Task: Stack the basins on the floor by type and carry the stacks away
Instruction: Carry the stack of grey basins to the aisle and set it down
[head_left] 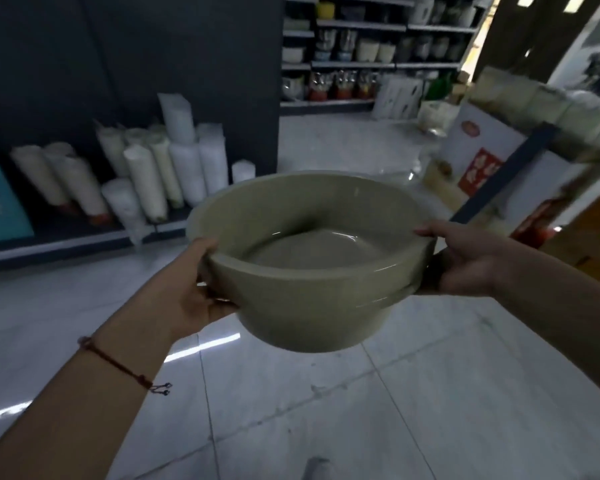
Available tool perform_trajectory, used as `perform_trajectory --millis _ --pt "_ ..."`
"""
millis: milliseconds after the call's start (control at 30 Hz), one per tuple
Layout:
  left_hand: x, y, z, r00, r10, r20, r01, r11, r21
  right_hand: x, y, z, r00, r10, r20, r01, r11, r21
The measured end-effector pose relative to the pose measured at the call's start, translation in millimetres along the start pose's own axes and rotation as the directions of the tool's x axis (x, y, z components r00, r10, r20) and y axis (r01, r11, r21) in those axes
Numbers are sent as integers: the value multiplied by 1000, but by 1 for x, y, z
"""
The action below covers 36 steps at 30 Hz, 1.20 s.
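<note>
Green basin stack [312, 271] is up off the floor [430, 393], held level between both hands: left hand [191, 292] gripping the near-left rim, right hand [465, 258] clamped on the right rim, neither closer.

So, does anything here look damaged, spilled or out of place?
Nothing stands out. Both hands, left hand and right hand, hold the green basins level by the rim; they look nested, empty and undamaged.

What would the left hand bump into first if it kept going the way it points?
Probably nothing new: the left hand already grips the green basins, so the basins' wall lies straight ahead. Beyond that, depth is hard to judge.
</note>
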State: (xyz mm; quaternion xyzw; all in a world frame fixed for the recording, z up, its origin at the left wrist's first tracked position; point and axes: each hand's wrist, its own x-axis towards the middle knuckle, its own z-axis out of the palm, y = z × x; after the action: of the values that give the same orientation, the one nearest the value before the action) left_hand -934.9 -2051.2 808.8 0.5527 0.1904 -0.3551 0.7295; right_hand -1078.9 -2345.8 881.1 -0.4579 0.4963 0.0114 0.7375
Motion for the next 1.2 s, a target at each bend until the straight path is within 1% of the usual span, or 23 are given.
perform_trajectory --millis 100,233,333,400,467,533,633,733,833,900,967,1000,1067,1200 --pt "-12 8 -4 997 61 -48 -63 997 -38 -1 -17 7 990 -9 143 17 998 -53" --pt "-40 11 -11 988 113 -106 -123 988 -94 5 -41 7 950 7 312 46 986 -163" --pt "-69 5 -6 961 199 -193 -229 962 -147 12 -59 21 920 -6 392 116 960 -256" --pt "-86 -2 0 920 252 -300 -311 936 -165 18 -66 39 898 -33 439 184 934 -306" --pt "-103 -6 4 866 300 -401 -385 911 -151 21 -67 60 853 -74 517 279 901 -333" --pt "-123 -9 3 823 309 -477 -412 902 -126 25 -63 79 812 -97 575 362 857 -367" --pt "-155 -16 -14 761 308 -572 -444 889 -111 15 -57 112 722 -67 688 427 826 -368" --pt "-184 -27 -36 663 316 -679 -540 829 -141 -2 -50 145 630 14 777 432 824 -366" --pt "-213 -43 -60 538 294 -790 -613 780 -127 -17 -37 177 575 114 810 364 851 -378" --pt "-231 -53 -78 479 277 -833 -648 751 -123 -30 -22 198 564 197 802 322 842 -433" --pt "-248 -58 -96 426 274 -862 -686 719 -111 -40 -3 221 525 256 812 337 813 -474" --pt "-257 -60 -107 410 270 -871 -699 707 -110 -46 8 233 509 264 819 366 795 -483" --pt "-275 -61 -131 391 258 -883 -701 705 -104 -61 30 260 505 271 820 390 775 -497" --pt "-305 -66 -184 397 212 -893 -707 691 -150 -91 71 313 505 333 796 410 719 -561"
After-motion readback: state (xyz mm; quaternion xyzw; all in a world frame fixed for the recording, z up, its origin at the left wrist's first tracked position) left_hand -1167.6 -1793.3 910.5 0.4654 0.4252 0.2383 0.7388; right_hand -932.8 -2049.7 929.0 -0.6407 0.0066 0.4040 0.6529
